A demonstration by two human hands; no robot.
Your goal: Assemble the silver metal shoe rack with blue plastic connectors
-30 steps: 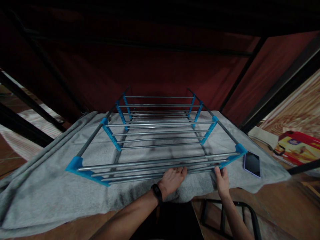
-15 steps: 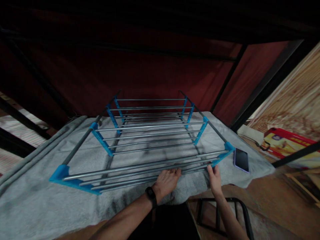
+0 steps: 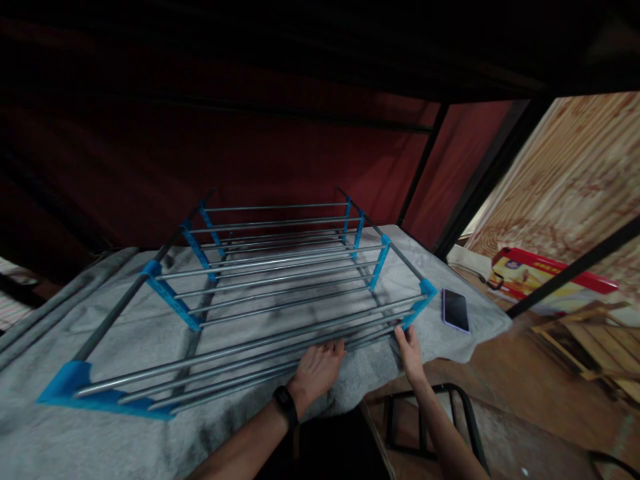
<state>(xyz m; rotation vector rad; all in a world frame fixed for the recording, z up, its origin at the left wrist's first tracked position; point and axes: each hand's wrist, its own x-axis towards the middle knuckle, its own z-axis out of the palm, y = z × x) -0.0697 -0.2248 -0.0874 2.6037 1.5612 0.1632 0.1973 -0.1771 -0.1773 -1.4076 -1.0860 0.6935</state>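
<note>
A shoe rack (image 3: 280,280) of grey metal tubes and blue plastic brackets lies on a grey cloth. Along its near side, several long tubes run between the left front bracket (image 3: 107,393) and the right front bracket (image 3: 421,303). My left hand (image 3: 320,367), with a dark band at the wrist, is closed over the lowest near tube, right of its middle; its fingertips are partly hidden. Beside the right front bracket, my right hand (image 3: 411,352) pinches the right end of the low tube, thumb and fingers close to the bracket's lower end.
A phone (image 3: 455,310) lies on the grey cloth (image 3: 240,427) right of the rack. Dark red fabric (image 3: 280,153) hangs behind. On the floor to the right are a red and yellow box (image 3: 550,280), a wooden slatted piece (image 3: 600,347) and a black metal frame (image 3: 470,413).
The view has turned slightly right, so the rack and hands appear further left. Both hands keep their places on the near tubes.
</note>
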